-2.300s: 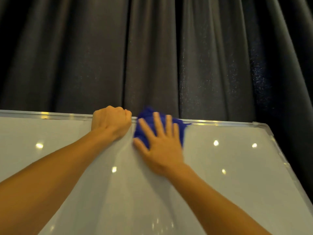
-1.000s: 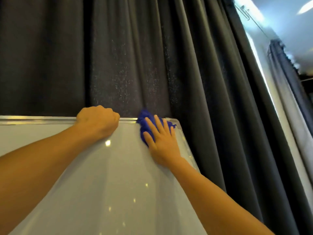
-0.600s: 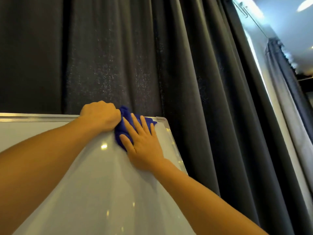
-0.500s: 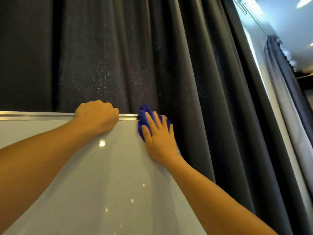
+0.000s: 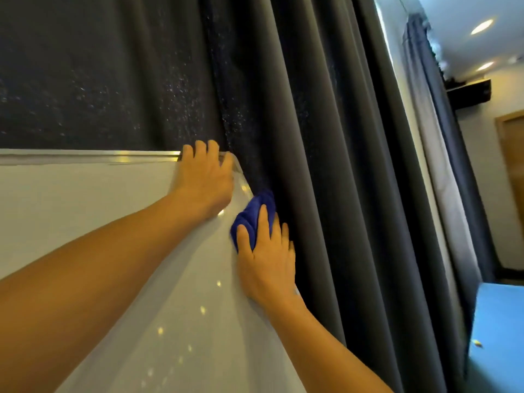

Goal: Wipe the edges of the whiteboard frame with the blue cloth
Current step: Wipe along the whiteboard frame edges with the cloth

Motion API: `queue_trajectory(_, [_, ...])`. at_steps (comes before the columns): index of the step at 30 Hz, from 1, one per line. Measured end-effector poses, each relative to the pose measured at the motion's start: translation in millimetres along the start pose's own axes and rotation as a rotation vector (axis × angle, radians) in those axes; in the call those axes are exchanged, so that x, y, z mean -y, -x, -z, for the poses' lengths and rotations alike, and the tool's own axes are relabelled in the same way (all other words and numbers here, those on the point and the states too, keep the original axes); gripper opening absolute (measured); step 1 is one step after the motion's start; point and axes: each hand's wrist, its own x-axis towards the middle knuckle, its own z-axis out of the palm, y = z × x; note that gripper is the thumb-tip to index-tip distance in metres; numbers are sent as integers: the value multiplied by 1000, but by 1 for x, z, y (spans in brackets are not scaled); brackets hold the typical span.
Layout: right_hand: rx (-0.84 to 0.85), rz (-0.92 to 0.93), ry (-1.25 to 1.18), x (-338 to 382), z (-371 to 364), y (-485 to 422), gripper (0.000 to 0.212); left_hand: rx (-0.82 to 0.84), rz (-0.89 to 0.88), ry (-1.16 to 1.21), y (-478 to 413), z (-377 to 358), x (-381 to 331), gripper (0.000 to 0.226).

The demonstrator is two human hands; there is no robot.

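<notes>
A white whiteboard (image 5: 85,211) with a silver metal frame (image 5: 93,158) fills the lower left. My left hand (image 5: 202,180) grips the frame's top edge at the upper right corner, fingers curled over it. A little below that corner, my right hand (image 5: 268,256) presses the bunched blue cloth (image 5: 252,214) flat against the right side edge of the frame. The cloth sticks out above my fingertips. My right hand and forearm hide the frame's right edge below the cloth.
A dark grey curtain (image 5: 326,165) hangs directly behind and to the right of the board, touching its right edge. Further right are a bright window strip (image 5: 408,131), a wooden door (image 5: 513,154) and a light blue surface (image 5: 499,330) at the lower right.
The cloth and my right hand have gone from the top edge, around the upper right corner, down onto the right side edge. My left hand slid right along the top edge to the corner.
</notes>
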Motion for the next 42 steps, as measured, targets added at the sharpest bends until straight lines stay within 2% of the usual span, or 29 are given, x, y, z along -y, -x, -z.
queue_trajectory(3, [-3,-82,26,-32,-5,54,71,-11,-286,-5,4,-6,-23,46])
queue_trajectory(6, [10,-175,26,-59,-12,108,73,154,-545,58,30,-6,-68,50])
queue_trajectory(10, [15,-405,63,-99,-14,194,78,301,-716,143,86,-2,-140,46])
queue_trajectory(13, [32,-511,87,-126,-14,245,77,326,-822,112,109,-3,-168,39])
queue_trajectory(16, [57,-674,2,-139,-16,279,74,336,-764,136,112,1,-172,36])
queue_trajectory(18, [40,-783,-70,-145,-18,302,84,324,-746,115,119,3,-176,35])
queue_trajectory(21, [-22,-911,-103,-157,-16,331,94,328,-821,82,146,6,-192,34])
queue_trajectory(24, [-67,-1036,-136,-165,-10,334,83,289,-900,59,178,9,-208,23])
queue_trajectory(26, [-66,-1094,-162,-162,-7,321,77,281,-879,73,188,10,-212,21])
queue_trajectory(29, [-67,-957,-213,-141,-15,299,74,300,-829,92,189,9,-212,16])
queue_trajectory(31, [-86,-748,-227,-126,-23,291,71,287,-815,101,189,10,-213,18])
queue_trajectory(33, [-83,-548,-126,-127,-23,299,63,266,-782,132,190,9,-216,25])
queue_trajectory(35, [-74,-523,-41,-148,-19,322,60,250,-793,123,192,6,-215,21])
queue_trajectory(36, [-88,-605,-41,-163,-16,340,60,237,-811,100,194,5,-213,17])
queue_trajectory(40, [-108,-1194,-137,-228,-4,433,65,208,-828,18,195,4,-211,15])
queue_trajectory(42, [-86,-1325,-141,-241,-4,455,65,186,-813,17,193,6,-211,16])
